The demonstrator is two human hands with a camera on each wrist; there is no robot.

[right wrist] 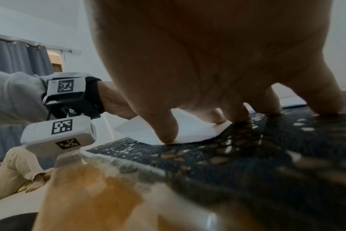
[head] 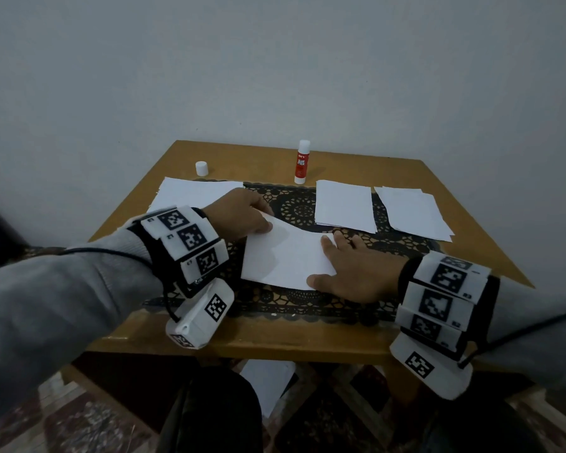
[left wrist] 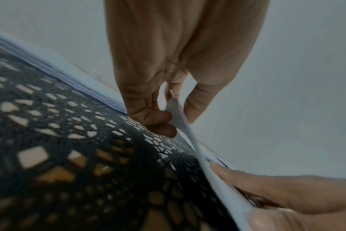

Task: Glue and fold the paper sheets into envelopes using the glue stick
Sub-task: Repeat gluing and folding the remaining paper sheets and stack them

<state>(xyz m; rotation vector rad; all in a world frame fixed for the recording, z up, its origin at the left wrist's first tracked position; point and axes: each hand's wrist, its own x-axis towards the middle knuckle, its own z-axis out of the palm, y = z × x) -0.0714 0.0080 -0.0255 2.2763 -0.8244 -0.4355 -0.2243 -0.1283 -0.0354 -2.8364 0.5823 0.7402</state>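
A white paper sheet [head: 286, 256] lies partly folded on the black lace mat [head: 294, 204] in the middle of the table. My left hand [head: 242, 212] pinches its raised far-left corner; the left wrist view shows the paper edge [left wrist: 178, 115] caught between thumb and fingers. My right hand [head: 350, 273] presses flat on the sheet's right edge, thumb [right wrist: 166, 129] and fingers down on the paper [right wrist: 188, 131]. The glue stick [head: 302, 162] stands uncapped at the table's far edge. Its white cap [head: 201, 168] stands far left.
A stack of white sheets [head: 193, 194] lies at the far left, and two more piles [head: 343, 206] [head: 412, 212] lie at the right. The wooden table [head: 275, 335] stands against a plain wall. One sheet [head: 268, 384] lies on the floor beneath the table.
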